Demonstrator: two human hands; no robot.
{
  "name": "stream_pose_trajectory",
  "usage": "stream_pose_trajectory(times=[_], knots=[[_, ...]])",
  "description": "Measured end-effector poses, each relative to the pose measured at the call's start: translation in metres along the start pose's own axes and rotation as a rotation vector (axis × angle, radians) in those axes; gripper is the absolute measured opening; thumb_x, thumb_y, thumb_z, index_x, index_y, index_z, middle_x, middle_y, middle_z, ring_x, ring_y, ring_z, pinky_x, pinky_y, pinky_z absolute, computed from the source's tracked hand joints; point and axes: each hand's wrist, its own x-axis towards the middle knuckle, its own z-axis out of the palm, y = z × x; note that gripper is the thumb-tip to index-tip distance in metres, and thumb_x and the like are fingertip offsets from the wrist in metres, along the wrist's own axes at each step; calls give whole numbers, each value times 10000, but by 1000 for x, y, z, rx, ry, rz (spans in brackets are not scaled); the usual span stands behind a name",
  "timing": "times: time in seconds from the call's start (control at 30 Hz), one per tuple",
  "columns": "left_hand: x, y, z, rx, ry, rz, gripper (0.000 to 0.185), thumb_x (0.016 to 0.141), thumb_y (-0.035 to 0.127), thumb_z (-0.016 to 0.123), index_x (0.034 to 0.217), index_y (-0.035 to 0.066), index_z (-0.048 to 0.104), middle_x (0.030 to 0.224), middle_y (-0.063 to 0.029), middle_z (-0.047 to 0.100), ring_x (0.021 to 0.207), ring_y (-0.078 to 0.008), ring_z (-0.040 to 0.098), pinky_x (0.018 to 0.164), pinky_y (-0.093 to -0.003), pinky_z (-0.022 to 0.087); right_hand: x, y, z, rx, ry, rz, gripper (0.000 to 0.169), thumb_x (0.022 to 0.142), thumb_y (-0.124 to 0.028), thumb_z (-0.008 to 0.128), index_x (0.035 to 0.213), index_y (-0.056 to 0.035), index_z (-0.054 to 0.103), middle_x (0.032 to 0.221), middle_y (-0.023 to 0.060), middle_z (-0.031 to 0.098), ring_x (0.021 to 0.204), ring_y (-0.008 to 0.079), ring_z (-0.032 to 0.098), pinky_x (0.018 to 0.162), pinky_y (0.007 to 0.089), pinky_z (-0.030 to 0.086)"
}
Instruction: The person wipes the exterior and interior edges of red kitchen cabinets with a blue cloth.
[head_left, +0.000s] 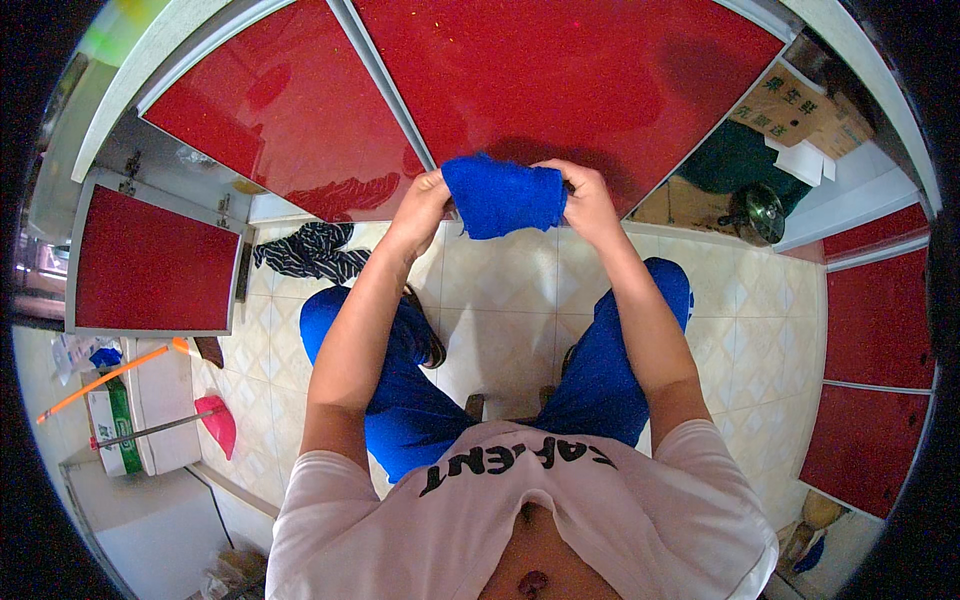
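Observation:
A blue cloth (506, 196), apparently folded, is stretched between my two hands in front of a glossy red cabinet door (570, 82). My left hand (426, 210) grips its left edge, with the fingertips partly behind the fabric. At the cloth's right edge my right hand (586, 201) pinches it, some fingers hidden. Below the cloth lies the tiled floor (499, 277), between my knees. A dark striped cloth (311, 251) lies crumpled on the floor by the cabinet base, left of my left hand.
An opened red cabinet door (154, 259) juts out at left. Beyond it are a pink dustpan (216, 427), an orange stick (105, 381) and a green and white box (116, 424). The right cabinet compartment holds a glass pot lid (761, 214) and cardboard boxes (784, 101).

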Motion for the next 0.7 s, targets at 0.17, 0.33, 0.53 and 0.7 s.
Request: stream_pose_trajectory(times=[0.17, 0.33, 0.53, 0.7], knots=[[-5, 12, 4, -236, -20, -86, 303, 910, 287, 445, 973, 55, 628, 887, -37, 651, 795, -145, 586, 726, -296, 453, 4, 8, -5, 153, 47, -66, 266, 779, -62, 575, 1034, -7, 627, 974, 58, 638, 878, 135, 594, 764, 265, 471], [-7, 19, 11, -557, -49, -207, 432, 922, 372, 376, 1082, 23, 574, 1043, -105, 631, 940, -229, 599, 860, -368, 452, 3, 6, -7, 452, 9, 140, 344, 782, -64, 542, 1120, -21, 586, 959, 59, 629, 880, 154, 594, 775, 280, 473], [-12, 32, 26, -466, -87, -231, 445, 905, 359, 494, 1167, -1, 514, 1121, -136, 594, 1019, -242, 587, 922, -389, 449, 3, 14, -6, 737, -42, 224, 357, 810, -117, 503, 1148, -23, 564, 1005, 85, 617, 892, 169, 594, 762, 298, 488], [-16, 29, 28, -177, -46, -152, 315, 886, 162, 555, 1164, 17, 529, 1095, -88, 608, 992, -199, 588, 915, -344, 445, 4, 12, -9, 668, -81, 220, 358, 873, -218, 488, 1161, -14, 551, 1054, 108, 608, 961, 189, 578, 853, 319, 450]])
